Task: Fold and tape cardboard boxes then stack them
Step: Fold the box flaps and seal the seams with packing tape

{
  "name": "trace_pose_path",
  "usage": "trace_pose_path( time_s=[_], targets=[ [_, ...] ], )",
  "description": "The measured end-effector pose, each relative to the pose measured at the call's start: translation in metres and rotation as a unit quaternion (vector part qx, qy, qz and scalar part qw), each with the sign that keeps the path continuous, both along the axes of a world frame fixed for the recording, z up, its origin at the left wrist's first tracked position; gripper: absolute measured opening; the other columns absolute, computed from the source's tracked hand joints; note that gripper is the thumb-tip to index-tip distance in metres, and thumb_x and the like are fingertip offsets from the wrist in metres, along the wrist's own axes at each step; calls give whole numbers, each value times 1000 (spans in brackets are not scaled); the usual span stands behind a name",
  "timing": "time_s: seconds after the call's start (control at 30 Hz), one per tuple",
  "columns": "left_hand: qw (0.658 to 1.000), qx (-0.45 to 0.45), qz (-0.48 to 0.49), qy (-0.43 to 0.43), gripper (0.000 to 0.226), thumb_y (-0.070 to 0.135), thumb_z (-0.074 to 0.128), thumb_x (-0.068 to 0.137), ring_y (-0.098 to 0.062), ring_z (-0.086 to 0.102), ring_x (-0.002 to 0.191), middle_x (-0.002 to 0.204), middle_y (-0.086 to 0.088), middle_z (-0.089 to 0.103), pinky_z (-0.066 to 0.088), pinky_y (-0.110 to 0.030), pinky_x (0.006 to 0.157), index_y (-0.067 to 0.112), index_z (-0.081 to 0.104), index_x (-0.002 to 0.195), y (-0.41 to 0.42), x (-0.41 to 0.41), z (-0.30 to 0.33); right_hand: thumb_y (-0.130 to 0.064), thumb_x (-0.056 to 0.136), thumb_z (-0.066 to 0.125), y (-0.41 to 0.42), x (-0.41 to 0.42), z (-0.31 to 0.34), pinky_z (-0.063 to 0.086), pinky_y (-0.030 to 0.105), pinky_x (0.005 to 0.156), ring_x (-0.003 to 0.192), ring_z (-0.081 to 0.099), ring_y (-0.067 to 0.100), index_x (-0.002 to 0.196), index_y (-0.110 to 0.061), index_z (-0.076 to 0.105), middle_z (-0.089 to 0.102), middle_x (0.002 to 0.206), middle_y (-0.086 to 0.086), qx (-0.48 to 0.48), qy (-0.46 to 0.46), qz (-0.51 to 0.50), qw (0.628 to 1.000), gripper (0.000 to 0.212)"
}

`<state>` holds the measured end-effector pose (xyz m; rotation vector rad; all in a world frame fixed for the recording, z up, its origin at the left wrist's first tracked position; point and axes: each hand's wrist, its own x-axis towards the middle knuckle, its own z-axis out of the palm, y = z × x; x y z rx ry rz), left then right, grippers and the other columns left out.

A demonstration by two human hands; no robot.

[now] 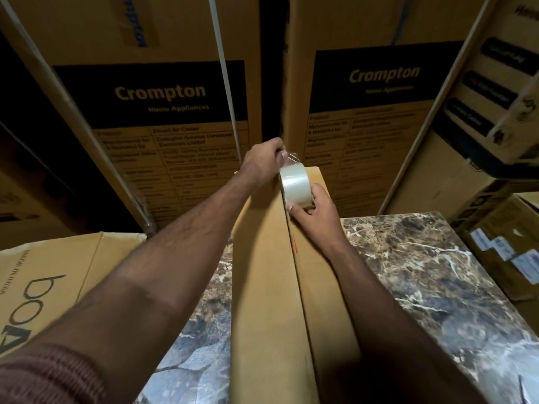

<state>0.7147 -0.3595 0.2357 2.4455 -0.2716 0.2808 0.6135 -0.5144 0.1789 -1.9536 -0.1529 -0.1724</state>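
Note:
A long brown cardboard box (268, 287) lies on the marble table, its two top flaps meeting in a seam that runs away from me. A roll of clear tape (294, 183) stands on the far end of that seam. My right hand (316, 214) grips the roll from the near right side. My left hand (262, 164) pinches the loose end of the tape (291, 157) just above and beyond the roll.
The marble tabletop (423, 272) shows on both sides of the box. A flat "boAt" carton (49, 281) lies at the left. Tall Crompton boxes (163, 112) stand close behind the table. More cartons (507, 246) are piled at the right.

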Motion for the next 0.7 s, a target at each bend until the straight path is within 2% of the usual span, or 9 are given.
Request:
trace_pose_path(
  time_s=[0.07, 0.13, 0.17, 0.27, 0.43, 0.5, 0.57, 0.63, 0.7],
  targets=[
    [999, -24, -27, 26, 11, 25, 50, 103, -13, 59, 82, 92, 2, 65, 45, -29, 66, 19, 59, 98, 4, 10, 1, -22, 82, 78, -6, 6, -2, 51, 27, 80, 99, 61, 18, 120, -17, 57, 64, 109, -2, -54, -11, 1, 998, 44],
    [998, -36, -41, 37, 13, 23, 50, 103, -15, 61, 86, 94, 1, 65, 49, -33, 71, 16, 61, 102, 6, 17, 0, -18, 86, 76, -8, 9, -2, 45, 14, 73, 94, 61, 13, 122, -15, 56, 64, 110, -1, -70, 0, 9, 998, 41],
    [998, -39, -43, 39, 14, 24, 51, 103, -15, 61, 87, 95, 1, 65, 50, -34, 72, 15, 61, 103, 6, 19, -3, -18, 89, 73, -8, 9, -2, 45, 14, 69, 90, 62, 12, 120, -15, 56, 66, 107, -2, -69, 8, 8, 998, 36],
    [997, -51, -37, 48, 16, 26, 52, 102, -16, 59, 84, 93, 0, 65, 47, -33, 70, 14, 61, 102, 4, 24, -16, -24, 90, 71, -5, 15, -5, 50, 33, 72, 89, 64, 19, 109, -17, 58, 68, 97, -2, -20, 0, -16, 1000, 25],
    [978, -167, -41, 118, 12, 13, 49, 101, -15, 58, 66, 78, -1, 62, 48, -27, 55, 14, 54, 91, 3, 30, -36, -29, 89, 69, 5, 29, 9, 56, 42, 75, 95, 67, 27, 112, -19, 59, 70, 103, 7, 73, 3, -2, 997, 27],
    [982, -144, -43, 114, 10, 13, 49, 101, -17, 57, 74, 84, -1, 61, 46, -27, 59, 15, 56, 94, 1, 31, -38, -41, 86, 69, 10, 35, 17, 60, 48, 74, 96, 68, 31, 114, -26, 61, 69, 106, 10, 115, 14, -1, 993, 33],
    [980, -149, -56, 117, 11, 13, 51, 101, -20, 61, 87, 97, -5, 66, 50, -34, 71, 15, 61, 103, 1, 35, -40, -47, 84, 70, 16, 40, 22, 60, 56, 75, 98, 69, 34, 112, -32, 62, 69, 108, 12, 162, 25, -5, 986, 33],
    [979, -148, -59, 125, 13, 12, 51, 101, -20, 61, 90, 101, -6, 66, 49, -35, 75, 12, 63, 107, 4, 36, -41, -41, 89, 70, 21, 39, 25, 61, 53, 75, 96, 70, 29, 109, -33, 61, 70, 107, 9, 179, 36, 5, 983, 23],
    [980, -135, -62, 130, 11, 11, 51, 100, -19, 58, 84, 91, -2, 63, 46, -32, 69, 15, 59, 96, 10, 36, -43, -29, 96, 67, 25, 33, 18, 60, 39, 70, 92, 68, 21, 110, -30, 59, 69, 105, 8, 164, 36, 22, 986, 15]
  ],
)
